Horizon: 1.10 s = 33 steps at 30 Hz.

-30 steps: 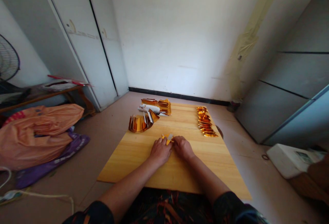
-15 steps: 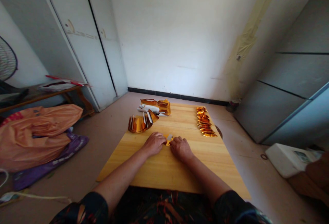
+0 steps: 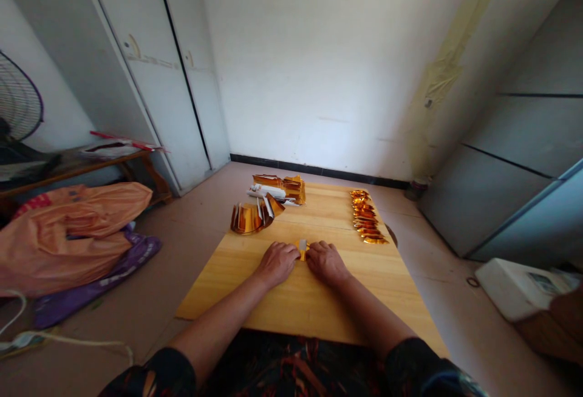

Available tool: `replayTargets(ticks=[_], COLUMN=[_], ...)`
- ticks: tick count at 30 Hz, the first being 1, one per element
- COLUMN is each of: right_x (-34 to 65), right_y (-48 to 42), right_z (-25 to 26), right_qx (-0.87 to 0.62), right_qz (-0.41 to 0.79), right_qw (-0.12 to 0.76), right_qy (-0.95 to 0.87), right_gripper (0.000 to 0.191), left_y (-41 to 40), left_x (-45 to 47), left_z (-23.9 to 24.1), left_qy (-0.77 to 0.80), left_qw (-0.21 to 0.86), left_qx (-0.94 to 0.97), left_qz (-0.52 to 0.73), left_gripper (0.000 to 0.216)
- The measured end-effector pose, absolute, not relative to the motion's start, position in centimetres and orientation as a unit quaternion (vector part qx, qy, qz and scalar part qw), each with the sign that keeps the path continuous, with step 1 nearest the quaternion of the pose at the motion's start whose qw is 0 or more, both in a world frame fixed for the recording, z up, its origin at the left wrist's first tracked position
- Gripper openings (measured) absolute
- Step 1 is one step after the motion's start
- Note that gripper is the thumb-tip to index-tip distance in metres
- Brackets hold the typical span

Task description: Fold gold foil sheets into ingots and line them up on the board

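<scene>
- Nearest the camera, dark patterned sleeves (image 3: 412,363) end above bare forearms that reach out over a pale wooden worktop (image 3: 296,309), smooth, straight-grained and slightly glossy.
- The left hand (image 3: 276,262) and right hand (image 3: 325,261) lie knuckles up, almost touching; the fingers of both curl down, pressed together on a small gold foil piece (image 3: 302,247) at the middle of the worktop; how the tips grip it is hidden beneath the knuckles.
- The piece looks thin, stiff and mirror-bright, with a pale underside showing at one corner; a sheet this slick could slide on the polished wood under uneven pressure, so a crease may well land crooked; heavy pinching could crack or tear the metallic skin.
- Farther on, to the left, a curled bundle of foil sheets (image 3: 250,218) stands on edge, fanned in an arc; it seems springy and light, and a passing forearm or a draught could tip or scatter it.
- To the right, a row of folded gold pieces (image 3: 367,216) runs along the worktop close to its edge, small, pointed and crinkled; a nudge could send some to the floor.
- At the far end lies a stack of gold and white sheets (image 3: 277,189), flat and rectangular.
- Beyond, a soft, crumpled orange bag (image 3: 73,227) slumps on the floor at left, before matte white wardrobe doors (image 3: 150,81) and a plain plastered wall (image 3: 328,57).
</scene>
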State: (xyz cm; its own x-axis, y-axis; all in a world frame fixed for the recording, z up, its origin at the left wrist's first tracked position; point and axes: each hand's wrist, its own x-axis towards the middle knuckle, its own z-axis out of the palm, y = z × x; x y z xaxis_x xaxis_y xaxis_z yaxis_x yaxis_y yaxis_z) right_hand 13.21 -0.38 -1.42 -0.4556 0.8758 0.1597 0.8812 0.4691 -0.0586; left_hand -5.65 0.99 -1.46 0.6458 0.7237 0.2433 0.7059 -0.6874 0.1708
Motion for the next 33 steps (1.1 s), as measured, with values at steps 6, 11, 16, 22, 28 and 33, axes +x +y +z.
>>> replayTargets(ticks=[6, 11, 16, 22, 28, 33], right_x=[13.0, 12.8, 12.7, 13.2, 13.7, 13.4], right_y=[-0.4, -0.1, 0.0, 0.4, 1.3, 1.5], right_z=[-1.2, -1.5, -1.2, -0.3, -0.6, -0.5], right_qx=[-0.526, -0.530, -0.532, -0.517, -0.483, -0.455], right_qz=[-0.017, -0.021, -0.022, -0.014, -0.032, -0.068], right_qw=[0.090, 0.104, 0.110, 0.084, 0.055, 0.033], right_qy=[-0.846, -0.841, -0.839, -0.852, -0.873, -0.887], right_gripper=[0.020, 0.018, 0.016, 0.015, 0.015, 0.021], left_y=[0.9, 0.9, 0.9, 1.7, 2.8, 3.0], left_x=[-5.4, -5.4, -5.5, -6.1, -6.3, -6.6], left_z=[-1.4, -1.6, -1.8, -1.8, -2.2, -2.0], left_qy=[0.399, 0.399, 0.403, 0.410, 0.384, 0.357], left_qw=[0.012, 0.005, 0.016, 0.063, 0.039, 0.032], left_qx=[0.907, 0.907, 0.903, 0.892, 0.908, 0.919], left_qz=[0.136, 0.133, 0.147, 0.180, 0.165, 0.166], left_gripper=[0.022, 0.022, 0.020, 0.019, 0.012, 0.011])
